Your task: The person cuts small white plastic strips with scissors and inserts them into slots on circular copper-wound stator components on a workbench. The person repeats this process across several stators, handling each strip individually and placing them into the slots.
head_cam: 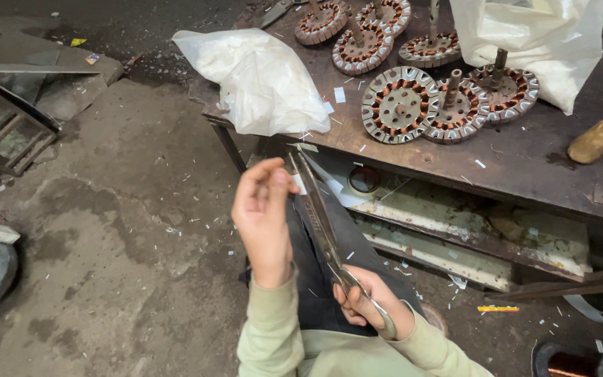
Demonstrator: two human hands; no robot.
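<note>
A: You're gripping the scissors (326, 234) by the handles in your right hand (368, 304), fingers closed around them low over your lap, and the long blades are running up toward your left hand (263, 213)

B: And that left hand is pinching a small white paper strip (299, 183) right at the blade tips, fingers narrowed on it

A: That's what's worrying me. Your fingertips (284, 178) are sitting just beside the cutting edge, so if the blades are closing while the strip is slipping, I'd judge you're risking a nick

B: The strip is so small that it could be dropping out of your pinch and getting lost among the white scraps on the floor (127, 230)

A: The blades are also pointing up toward the workbench (525, 164) edge, near the white plastic bag (259, 80); a careless swing could be snagging it

B: The copper-wound stators (448, 98) are lying well apart on the bench top, so they're looking safe from here
</note>
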